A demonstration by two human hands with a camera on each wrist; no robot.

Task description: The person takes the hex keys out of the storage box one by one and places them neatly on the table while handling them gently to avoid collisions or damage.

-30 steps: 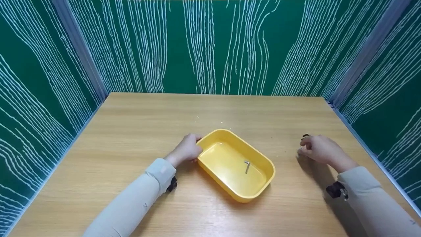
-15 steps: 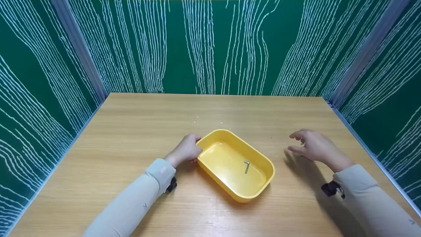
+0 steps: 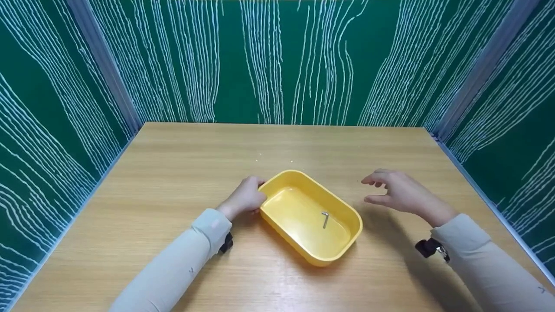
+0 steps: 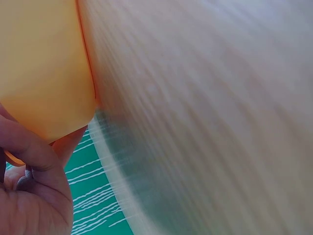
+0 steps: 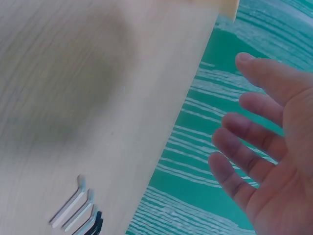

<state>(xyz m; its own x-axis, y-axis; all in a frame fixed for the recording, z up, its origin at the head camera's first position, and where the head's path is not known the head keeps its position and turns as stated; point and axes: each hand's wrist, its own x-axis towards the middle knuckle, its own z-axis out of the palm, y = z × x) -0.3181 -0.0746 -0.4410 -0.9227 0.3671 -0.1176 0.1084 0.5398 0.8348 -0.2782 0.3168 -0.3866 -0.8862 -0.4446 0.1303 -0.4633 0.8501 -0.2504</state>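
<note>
My left hand (image 3: 245, 195) grips the left corner of a yellow plastic bin (image 3: 284, 242); in the left wrist view the fingers (image 4: 29, 147) curl at the bin's wall (image 4: 44, 63). Inside the bin, toward its right end, lies one small silver hex key (image 3: 325, 219). My right hand (image 3: 405, 190) hovers above the table to the right of the bin, with fingers spread and thumb apart. The right wrist view shows nothing in its palm (image 5: 288, 186). Several hex keys (image 5: 73, 208), silver ones and a black one, lie side by side on the table there; in the head view the right hand hides them.
The wooden table (image 3: 195, 151) is bordered by green walls (image 3: 234, 65) with wavy white lines. Tiny white specks lie on the tabletop behind the bin. Dark wrist cameras sit under both sleeves.
My right hand has moved left toward the bin, and its fingers have spread from a loose curl. The left hand and the bin have stayed in place.
</note>
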